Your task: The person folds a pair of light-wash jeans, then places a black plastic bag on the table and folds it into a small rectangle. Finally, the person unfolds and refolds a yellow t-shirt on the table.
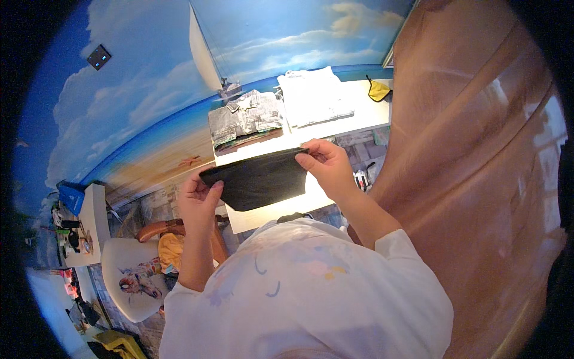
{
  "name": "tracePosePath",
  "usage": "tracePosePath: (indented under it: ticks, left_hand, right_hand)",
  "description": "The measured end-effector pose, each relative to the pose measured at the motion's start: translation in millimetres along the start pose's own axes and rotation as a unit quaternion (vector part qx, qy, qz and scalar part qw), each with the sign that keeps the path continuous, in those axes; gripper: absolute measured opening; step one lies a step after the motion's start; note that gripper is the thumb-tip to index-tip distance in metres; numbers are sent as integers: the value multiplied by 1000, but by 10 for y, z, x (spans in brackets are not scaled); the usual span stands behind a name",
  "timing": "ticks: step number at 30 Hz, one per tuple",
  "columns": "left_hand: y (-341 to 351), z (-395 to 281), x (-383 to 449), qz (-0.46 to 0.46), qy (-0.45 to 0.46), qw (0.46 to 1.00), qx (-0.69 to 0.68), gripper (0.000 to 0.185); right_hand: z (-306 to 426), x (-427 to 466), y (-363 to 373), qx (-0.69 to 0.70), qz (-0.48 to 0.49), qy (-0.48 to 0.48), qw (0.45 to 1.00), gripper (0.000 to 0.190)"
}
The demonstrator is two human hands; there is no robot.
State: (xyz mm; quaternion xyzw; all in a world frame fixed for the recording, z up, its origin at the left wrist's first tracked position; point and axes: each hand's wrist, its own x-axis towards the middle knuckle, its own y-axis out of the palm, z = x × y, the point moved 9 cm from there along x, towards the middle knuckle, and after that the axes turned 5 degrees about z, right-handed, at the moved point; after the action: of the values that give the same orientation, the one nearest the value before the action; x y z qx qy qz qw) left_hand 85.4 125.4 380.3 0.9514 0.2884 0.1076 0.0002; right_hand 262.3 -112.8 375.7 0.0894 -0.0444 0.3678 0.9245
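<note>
A dark piece of folded cloth [264, 179] is stretched between my two hands, above the near part of a white table [251, 221]. My left hand [199, 190] pinches its left upper corner between thumb and fingers. At the right upper corner, my right hand [326, 164] grips it the same way. Farther back on the table lie a folded grey patterned shirt [249, 117] and, to its right, a stack of folded white garments [316, 96]. What kind of garment the dark cloth is, I cannot tell.
A yellow cloth item with a dark strap [379, 91] lies at the table's far right. A brown curtain [466, 188] hangs close on my right. To the left stand a white chair [130, 260] with an orange garment [171, 251] beside it, and a cluttered white desk [96, 224].
</note>
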Motion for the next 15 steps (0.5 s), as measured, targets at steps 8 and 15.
tracePosePath:
  ticks: [8,15]
  left_hand:
    - [380,-606,-15,73,213,939,260,26]
    - [938,-569,28,248,129,909,308,24]
  right_hand:
    - [757,-143,481,-306,65,-245,918,16]
    - [725,-217,614,-366,104,-293,877,22]
